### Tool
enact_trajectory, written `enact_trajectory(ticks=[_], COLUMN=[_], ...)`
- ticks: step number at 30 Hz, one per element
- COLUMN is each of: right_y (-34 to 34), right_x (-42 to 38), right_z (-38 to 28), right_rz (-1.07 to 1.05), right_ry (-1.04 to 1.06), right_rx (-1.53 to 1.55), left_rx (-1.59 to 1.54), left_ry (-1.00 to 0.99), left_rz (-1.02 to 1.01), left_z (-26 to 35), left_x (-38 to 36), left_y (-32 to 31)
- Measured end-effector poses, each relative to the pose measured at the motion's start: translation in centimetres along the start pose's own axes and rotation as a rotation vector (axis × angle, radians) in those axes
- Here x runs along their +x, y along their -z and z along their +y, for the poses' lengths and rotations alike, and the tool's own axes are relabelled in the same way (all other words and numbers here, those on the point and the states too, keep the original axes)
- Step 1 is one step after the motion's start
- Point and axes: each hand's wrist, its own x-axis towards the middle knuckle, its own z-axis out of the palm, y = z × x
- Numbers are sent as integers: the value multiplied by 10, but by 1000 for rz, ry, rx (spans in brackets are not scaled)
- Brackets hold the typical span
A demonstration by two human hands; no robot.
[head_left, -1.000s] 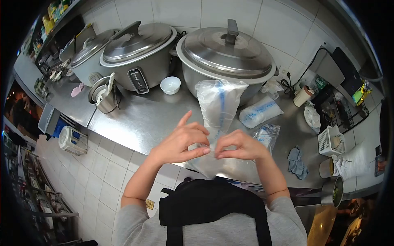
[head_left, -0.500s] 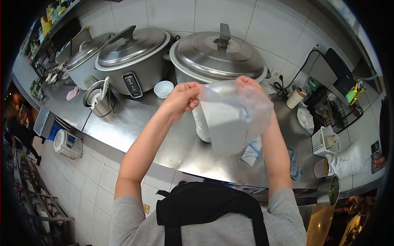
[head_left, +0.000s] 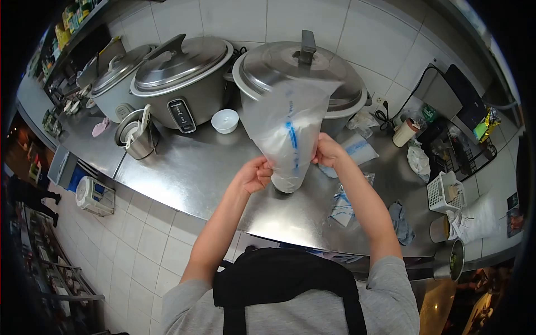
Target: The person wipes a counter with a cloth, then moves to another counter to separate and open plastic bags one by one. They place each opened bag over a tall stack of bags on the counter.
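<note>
A clear plastic bag (head_left: 293, 120) with blue print flares upward over a whitish cylindrical container (head_left: 287, 180), which stands on the steel counter and shows through the film. My left hand (head_left: 254, 174) is closed, pinching the bag's left side low down. On the other side my right hand (head_left: 328, 149) pinches its right edge with bent fingers. Behind the bag sits a large lidded cooker (head_left: 262, 61), partly covered by it in this view. Right of my right hand lies a packet (head_left: 357, 149) with blue print.
Two more cookers (head_left: 181, 64) (head_left: 120, 72) line the wall, with a white bowl (head_left: 225, 121) and a steel pot of utensils (head_left: 137, 137) before them. At the right are a folded packet (head_left: 342, 209), a grey cloth (head_left: 400, 223) and a white basket (head_left: 445, 192).
The bag was held up, blurred, between both raised hands. Now both hands are lower and nearer me, and the bag stands wide at the top over the container.
</note>
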Motion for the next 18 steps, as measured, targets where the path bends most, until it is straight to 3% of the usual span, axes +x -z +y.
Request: enact_trajectory(ticks=[2, 7, 13, 18], right_y=[9, 15, 10, 14], right_x=[9, 13, 12, 47], right_z=[15, 52, 33, 71], right_rz=[-15, -8, -30, 52], right_ry=[-13, -44, -24, -122], right_rx=[-1, 7, -90, -44], left_rx=[185, 288, 578, 704], left_ry=[-76, -29, -116, -163], left_rz=[91, 195, 337, 445], left_z=[-4, -10, 12, 6], left_x=[3, 14, 21, 43], left_y=[6, 34, 12, 19])
